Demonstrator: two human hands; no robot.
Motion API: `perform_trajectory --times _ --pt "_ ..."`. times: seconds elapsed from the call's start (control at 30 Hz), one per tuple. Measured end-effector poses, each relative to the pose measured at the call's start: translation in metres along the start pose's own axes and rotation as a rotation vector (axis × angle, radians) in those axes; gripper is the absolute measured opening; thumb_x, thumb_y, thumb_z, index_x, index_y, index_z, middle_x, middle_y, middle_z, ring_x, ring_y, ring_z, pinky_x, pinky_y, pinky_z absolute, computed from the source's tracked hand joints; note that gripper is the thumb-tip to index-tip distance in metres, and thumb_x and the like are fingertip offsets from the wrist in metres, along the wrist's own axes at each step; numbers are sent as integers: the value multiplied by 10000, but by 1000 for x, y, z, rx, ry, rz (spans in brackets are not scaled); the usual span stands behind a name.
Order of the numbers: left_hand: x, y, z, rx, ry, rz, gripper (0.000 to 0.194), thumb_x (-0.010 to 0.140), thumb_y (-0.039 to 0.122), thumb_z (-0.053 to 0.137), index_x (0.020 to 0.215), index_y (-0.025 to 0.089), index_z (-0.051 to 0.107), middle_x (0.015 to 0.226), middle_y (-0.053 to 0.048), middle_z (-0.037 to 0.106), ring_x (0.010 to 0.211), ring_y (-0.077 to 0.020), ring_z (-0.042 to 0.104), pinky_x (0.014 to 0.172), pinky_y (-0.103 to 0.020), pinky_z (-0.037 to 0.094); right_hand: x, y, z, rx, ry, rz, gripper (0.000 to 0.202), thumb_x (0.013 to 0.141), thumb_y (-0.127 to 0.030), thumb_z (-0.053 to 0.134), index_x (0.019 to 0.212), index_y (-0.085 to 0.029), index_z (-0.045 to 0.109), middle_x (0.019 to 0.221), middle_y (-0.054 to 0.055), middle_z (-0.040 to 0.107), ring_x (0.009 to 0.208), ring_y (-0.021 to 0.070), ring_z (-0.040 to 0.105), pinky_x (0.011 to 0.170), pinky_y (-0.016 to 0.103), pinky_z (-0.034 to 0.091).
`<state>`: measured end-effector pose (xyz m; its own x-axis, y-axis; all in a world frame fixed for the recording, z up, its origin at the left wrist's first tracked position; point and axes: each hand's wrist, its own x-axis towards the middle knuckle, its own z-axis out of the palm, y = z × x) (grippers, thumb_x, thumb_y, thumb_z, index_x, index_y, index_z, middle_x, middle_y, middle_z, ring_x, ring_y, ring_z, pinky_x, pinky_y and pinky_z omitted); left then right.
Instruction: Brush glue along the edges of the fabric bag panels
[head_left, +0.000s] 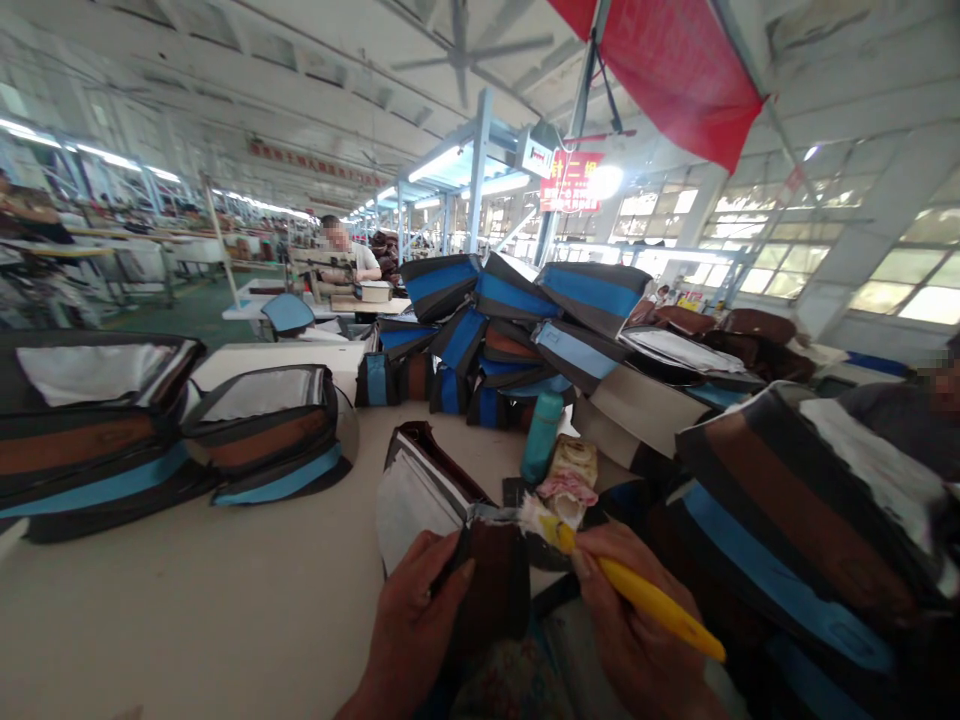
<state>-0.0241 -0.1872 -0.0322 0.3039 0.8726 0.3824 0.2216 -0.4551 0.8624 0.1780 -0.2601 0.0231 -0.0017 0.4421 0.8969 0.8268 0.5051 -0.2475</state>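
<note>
Left hand [416, 625] pinches a dark brown, white-lined bag piece [450, 530].

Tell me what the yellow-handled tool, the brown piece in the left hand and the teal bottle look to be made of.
Yellow-handled tool, in the right hand: probably plastic, going by its smooth, glossy, evenly coloured handle; the tip is too blurred to judge. Brown bag piece, gripped by the left hand: likely fabric or faux leather, matte and bending at the edge. Teal bottle: plastic or coated metal; smooth, uniform surface.
</note>
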Motion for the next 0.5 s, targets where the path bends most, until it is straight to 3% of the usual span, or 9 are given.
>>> perform_trajectory --times 0.1,0.23,0.33,0.5 --pt "-1 -4 2 58 60 108 169 931 295 543 996 237 687 859 -6 617 794 -145 622 728 -238 507 1 1 2 23 -54 -15 198 898 -67 539 1051 -173 604 857 42 668 792 155 657 717 267 555" --pt "0 -8 3 147 92 214 172 938 230 521 1026 214 669 848 -14 618 754 -128 621 691 -223 508 4 -1 3 -52 -1 -7 187 895 -89 564 1061 -169 599 899 57 671 847 165 657 761 276 553" --pt "2 -10 3 213 100 295 175 945 193 501 1040 189 648 829 -23 609 731 -125 616 664 -218 509 7 -8 4 29 -69 -11 168 899 -84 547 1033 -172 597 866 43 666 794 143 651 705 242 546" --pt "1 -16 10 558 117 642 246 945 134 432 1118 86 599 787 -68 598 660 -163 561 587 -272 494 12 -4 0 -76 -50 -7 139 906 -106 571 1016 -182 610 860 30 656 808 143 638 755 255 521"
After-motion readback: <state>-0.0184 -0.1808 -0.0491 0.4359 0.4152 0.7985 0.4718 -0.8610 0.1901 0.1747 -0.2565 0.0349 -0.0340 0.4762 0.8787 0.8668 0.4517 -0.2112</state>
